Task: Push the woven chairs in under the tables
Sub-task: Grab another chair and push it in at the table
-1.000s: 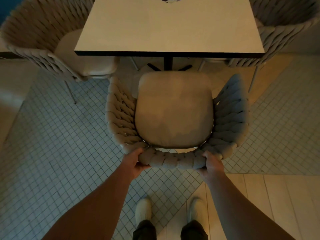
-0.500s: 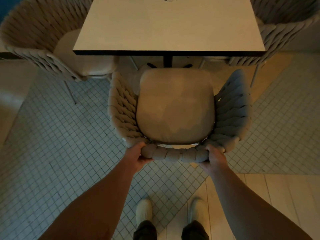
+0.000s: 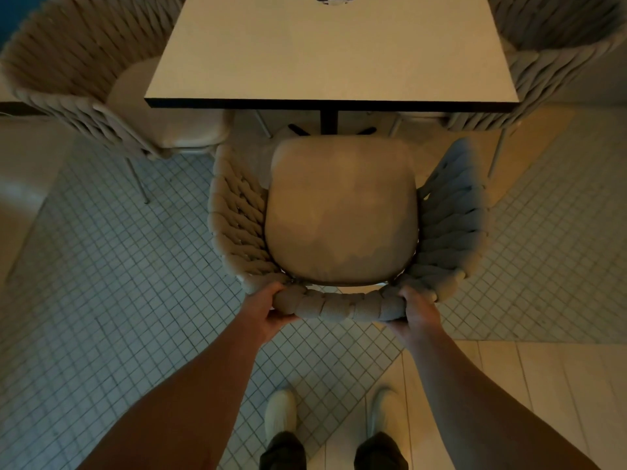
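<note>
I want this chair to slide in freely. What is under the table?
Below the near edge of the table you can see a black post, its dark base feet and thin chair legs. The tabletop covers everything farther in.

Small-tiled floor [image 3: 101, 300] meets pale planks [image 3: 543, 385] under my white shoes [image 3: 280, 412] — on it stand the woven chair [image 3: 339, 215] and the worktop [image 3: 332, 45] on its dark pedestal [image 3: 329, 122].
</note>
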Demonstrator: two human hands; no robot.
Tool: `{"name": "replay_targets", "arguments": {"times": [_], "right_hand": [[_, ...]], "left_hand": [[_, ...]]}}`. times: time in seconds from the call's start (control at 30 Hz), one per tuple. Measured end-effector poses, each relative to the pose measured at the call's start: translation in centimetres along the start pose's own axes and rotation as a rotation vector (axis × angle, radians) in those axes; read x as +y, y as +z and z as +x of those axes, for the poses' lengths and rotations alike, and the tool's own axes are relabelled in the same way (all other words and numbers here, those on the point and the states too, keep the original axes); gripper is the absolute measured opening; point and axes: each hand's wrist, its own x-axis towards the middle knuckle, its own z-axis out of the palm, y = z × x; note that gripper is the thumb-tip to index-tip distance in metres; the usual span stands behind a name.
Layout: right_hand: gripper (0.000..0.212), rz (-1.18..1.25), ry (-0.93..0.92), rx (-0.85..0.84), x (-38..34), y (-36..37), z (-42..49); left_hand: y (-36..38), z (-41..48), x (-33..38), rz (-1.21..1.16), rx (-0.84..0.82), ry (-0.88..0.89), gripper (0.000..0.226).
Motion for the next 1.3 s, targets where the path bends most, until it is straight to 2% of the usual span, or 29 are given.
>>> {"name": "replay_targets", "arguments": {"times": [0.07, 0.3, 0.43, 0.53, 0.67, 0.73, 0.83, 0.9, 1.0, 1.13, 1.3], "right_hand": [[0.038, 0.000, 0.010, -0.013, 0.1, -0.1, -0.3], [0.052, 0.017, 0.018, -0.003, -0.1, -0.2, -3.2], [0.049, -0.032, 0.031, 0.013, -0.4, -0.3, -7.1], [0.042, -0.111, 0.021, 0.034, -1.2, -0.3, -10.6], [0.022, -0.229, -0.024, -0.050, -1.7, 0.1, -15.0], [0.021, -0.400, -0.087, -0.089, -1.6, 0.5, -16.6], [0.024, -0.881, -0.287, -0.162, -0.6, 0.2, -18.5], [0.019, -1.268, -0.399, -0.283, 0.1, -0.4, -19.7], [0.065, -1.667, -0.423, -0.411, 0.9, -1.6, -20.0], [0.077, -1.874, -0.430, -0.492, 1.8, -2.2, -20.0], [0.080, -1.968, -0.502, -0.548, 1.8, -1.0, -20.0]], "left_hand": [[0.0, -0.2, 0.0, -0.020, 0.008, -0.002, 0.049], [1.1, -2.7, -0.3, -0.050, 0.062, 0.055, 0.052], [1.5, -7.1, 0.1, 0.033, 0.109, 0.075, 0.054], [1.3, -10.9, 0.5, 0.201, 0.078, 0.116, 0.051], [0.5, -15.8, 1.3, 0.631, -0.039, 0.215, 0.035], [-0.3, -17.4, 1.4, 0.939, -0.102, 0.336, 0.026], [-2.1, -18.6, 1.1, 1.355, -0.156, 0.394, 0.051], [-3.5, -19.0, 0.8, 1.460, -0.197, 0.398, 0.059], [-5.3, -19.6, 0.6, 1.625, -0.208, 0.415, 0.065], [-7.4, -20.3, 0.5, 1.771, -0.179, 0.417, 0.068], [-8.6, -21.1, 0.5, 1.719, -0.127, 0.413, 0.063]]}}
